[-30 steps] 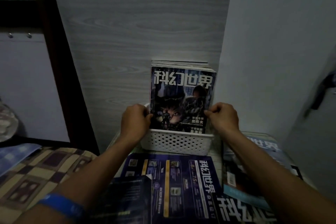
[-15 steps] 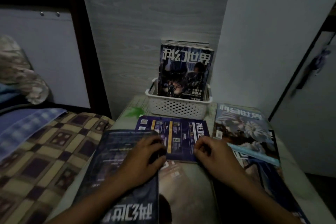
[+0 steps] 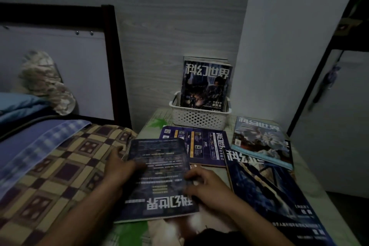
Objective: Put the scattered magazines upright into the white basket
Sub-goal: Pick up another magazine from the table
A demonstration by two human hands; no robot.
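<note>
With the left hand (image 3: 119, 168) and right hand (image 3: 201, 183) gripping opposite edges of the dark magazine (image 3: 157, 177) at lower centre, its limp pages may sag or snag the upright magazines (image 3: 205, 84) filling the white basket (image 3: 199, 119).

Dim room: grey wood-grain wall panel (image 3: 179, 36) behind, dark bed frame (image 3: 111, 62) left, checked bedspread (image 3: 60, 166), pale door (image 3: 339, 116) right.

The basket (image 3: 200, 119) is white with a dotted hole pattern. The magazines (image 3: 205, 84) are dark blue with white lettering. The bedspread (image 3: 60, 168) is checked tan and purple. The surface (image 3: 157, 122) shows green leaf prints.
</note>
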